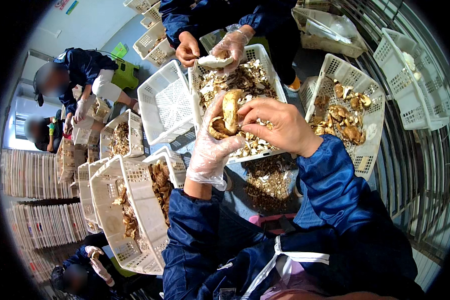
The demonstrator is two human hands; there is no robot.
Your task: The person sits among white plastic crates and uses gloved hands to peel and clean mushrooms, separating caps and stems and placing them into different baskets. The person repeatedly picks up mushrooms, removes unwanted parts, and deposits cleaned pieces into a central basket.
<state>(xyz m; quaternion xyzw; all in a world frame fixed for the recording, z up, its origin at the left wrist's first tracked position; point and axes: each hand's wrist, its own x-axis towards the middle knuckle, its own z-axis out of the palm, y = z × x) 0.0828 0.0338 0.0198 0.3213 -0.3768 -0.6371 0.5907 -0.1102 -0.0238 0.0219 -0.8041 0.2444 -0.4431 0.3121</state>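
My left hand (214, 148), in a clear plastic glove, holds a large yellowish-brown mushroom (230, 112) with a thick pale stem and a curled cap. Bare, my right hand (277, 122) is at the mushroom's right side with fingers and thumb bent together; whether a small tool is between them cannot be seen. Both hands are over a white perforated plastic crate (281, 90) full of mushroom pieces and trimmings (253, 80). Across the crate, a co-worker's gloved hand (230, 45) and bare hand (187, 48) hold a pale mushroom piece (214, 62).
An empty white crate (165, 108) stands left of the full one. Crates with whole brown mushrooms are at the right (371, 150) and lower left (112, 210). Dark debris (270, 185) lies on the floor below. Other people work at the left; metal racks (408, 180) line the right.
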